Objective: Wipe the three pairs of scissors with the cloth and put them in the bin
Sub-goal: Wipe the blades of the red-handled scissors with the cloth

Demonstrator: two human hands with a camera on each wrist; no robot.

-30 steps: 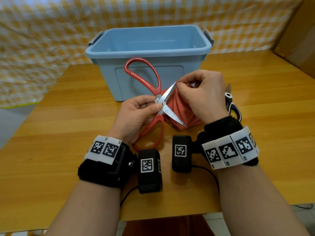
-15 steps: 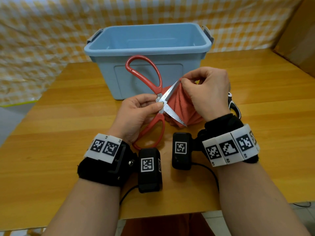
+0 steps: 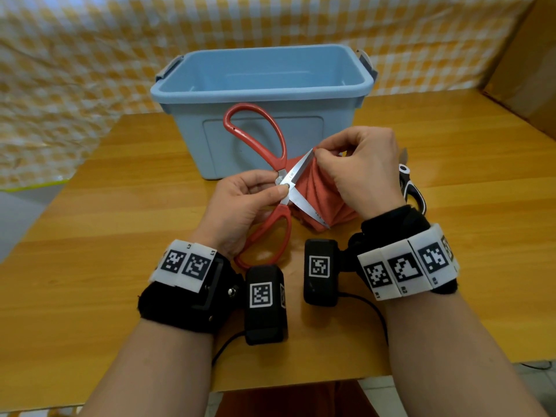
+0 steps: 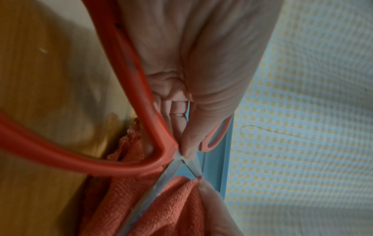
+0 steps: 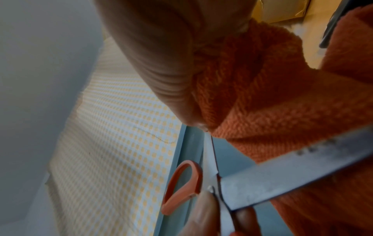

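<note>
Red-handled scissors [image 3: 272,152] are held spread open in front of the blue bin [image 3: 261,85]. My left hand [image 3: 255,194] pinches them at the pivot between thumb and fingers; the same scissors [image 4: 113,161] fill the left wrist view. An orange-red cloth [image 3: 316,194] hangs between the blades. My right hand [image 3: 355,167] pinches the cloth against the tip of the upper blade, as the cloth [image 5: 272,99] and the lower blade [image 5: 292,172] show in the right wrist view. Black-and-white-handled scissors [image 3: 410,188] lie on the table, partly hidden behind my right hand.
The wooden table [image 3: 120,236] carries the bin at its far middle. A yellow checked curtain [image 3: 90,40] hangs behind. A cardboard box [image 3: 523,61] stands at the far right. The third pair of scissors does not show in any view.
The right hand slid the cloth a little further out along the upper blade towards its tip. The left hand kept its pinch at the pivot.
</note>
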